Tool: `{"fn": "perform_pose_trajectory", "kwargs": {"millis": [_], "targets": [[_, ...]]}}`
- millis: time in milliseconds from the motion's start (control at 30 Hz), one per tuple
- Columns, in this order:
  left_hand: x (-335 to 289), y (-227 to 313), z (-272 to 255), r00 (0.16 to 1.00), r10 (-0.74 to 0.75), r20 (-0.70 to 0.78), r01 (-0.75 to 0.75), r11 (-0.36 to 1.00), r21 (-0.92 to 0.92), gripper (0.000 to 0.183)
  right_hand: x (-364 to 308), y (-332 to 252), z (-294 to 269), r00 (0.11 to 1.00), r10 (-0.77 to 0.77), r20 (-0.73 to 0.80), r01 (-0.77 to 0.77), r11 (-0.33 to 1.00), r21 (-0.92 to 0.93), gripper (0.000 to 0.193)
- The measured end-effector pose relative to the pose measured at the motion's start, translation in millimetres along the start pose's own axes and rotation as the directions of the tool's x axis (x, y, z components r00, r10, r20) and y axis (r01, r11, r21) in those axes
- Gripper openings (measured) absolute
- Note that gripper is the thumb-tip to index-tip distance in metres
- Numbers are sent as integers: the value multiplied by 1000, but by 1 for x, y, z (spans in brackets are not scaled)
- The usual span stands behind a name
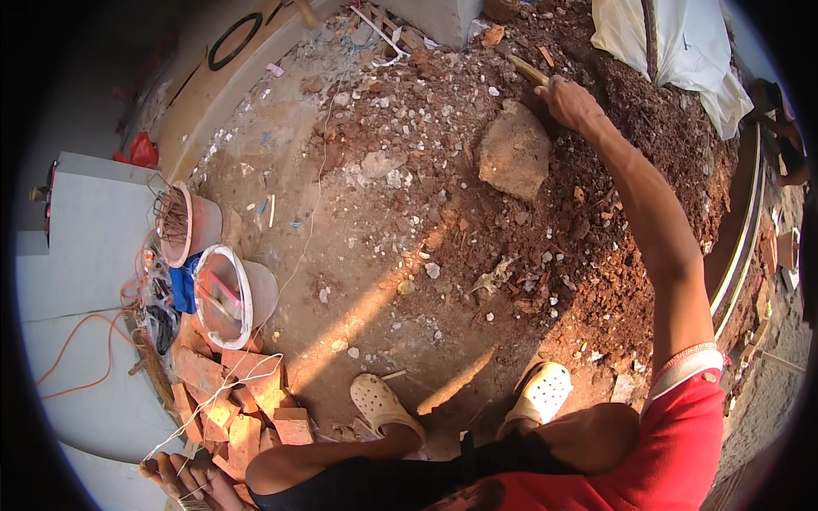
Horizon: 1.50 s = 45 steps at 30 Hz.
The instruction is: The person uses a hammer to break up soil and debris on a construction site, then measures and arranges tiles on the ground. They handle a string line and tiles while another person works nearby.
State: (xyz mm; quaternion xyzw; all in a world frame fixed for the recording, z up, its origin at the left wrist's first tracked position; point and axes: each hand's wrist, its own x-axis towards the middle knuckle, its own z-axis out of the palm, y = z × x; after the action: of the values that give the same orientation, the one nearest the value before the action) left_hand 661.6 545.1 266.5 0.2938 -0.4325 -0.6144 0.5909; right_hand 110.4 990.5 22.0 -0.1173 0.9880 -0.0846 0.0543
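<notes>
My right hand (pixel 569 104) reaches far out to the upper right, its fingers closed round a light wooden stick or handle (pixel 528 71). What is at the stick's far end I cannot make out. Just below this hand a large flat stone (pixel 514 152) lies on loose reddish soil. Down at the lower left, my left hand (pixel 192 481) has its fingers curled on a pale string (pixel 223 389). Strands cross the fingers and loop above a pile of orange bricks (pixel 244 433). A thin line of string runs up over the ground.
Two whitish buckets, one holding wire pieces (pixel 189 226) and one wide-mouthed (pixel 266 289), stand left beside a blue cloth (pixel 184 285). Soil and rubble (pixel 613 247) are heaped right, under white sheeting (pixel 694 60). My feet are in pale clogs (pixel 545 393). Another person (pixel 780 128) is at the far right.
</notes>
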Motion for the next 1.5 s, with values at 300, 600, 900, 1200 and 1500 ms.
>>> {"fn": "perform_pose_trajectory", "kwargs": {"millis": [300,600,900,1200,1500], "targets": [[3,16,-14,909,-119,399,177,978,-110,34,-59,-30,-28,973,-203,-111,194,977,-88,51],[-3,18,-16,884,-128,450,212,967,-142,32,56,-49,8,975,-170,-145,153,981,-121,46],[-4,24,-31,863,-116,492,221,962,-161,31,-55,-52,-30,945,-322,-57,318,946,-63,50],[2,23,-32,853,-124,507,252,949,-191,30,-24,1,-20,999,32,-19,-34,993,-112,45],[-3,31,-32,843,-136,520,258,951,-169,29,-96,-4,-32,965,-261,-29,259,965,-46,50]]}}
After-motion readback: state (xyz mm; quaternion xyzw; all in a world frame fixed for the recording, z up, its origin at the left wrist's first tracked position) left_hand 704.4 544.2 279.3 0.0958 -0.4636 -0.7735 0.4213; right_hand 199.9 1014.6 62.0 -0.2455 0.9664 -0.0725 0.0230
